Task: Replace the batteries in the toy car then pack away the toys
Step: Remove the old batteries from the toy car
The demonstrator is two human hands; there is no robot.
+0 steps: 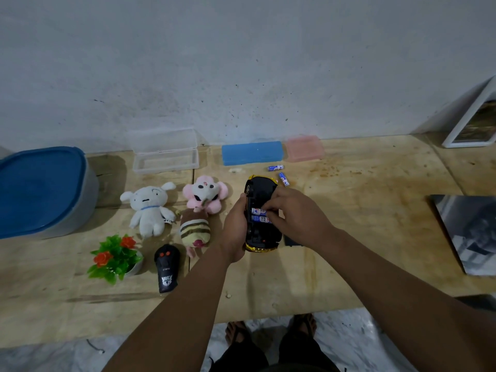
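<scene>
While the left hand (236,224) grips the upturned toy car (261,213) above the desk (349,237), the right hand (292,213) pinches a battery (258,211) in its compartment; light, rigid, probably slippery plastic, best held by its sides.

The desk (349,237) is bare, matt plywood. The toy car (259,189) is glossy black plastic. The 3 plush toys (147,210) are soft cloth.

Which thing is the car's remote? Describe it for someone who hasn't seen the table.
Start at the big blue-lidded tub on the table's left end and come toward the near edge, past the small potted plant. The remote lies just right of it: black, hard plastic, two orange buttons, unlike the soft plush toys behind it.
</scene>
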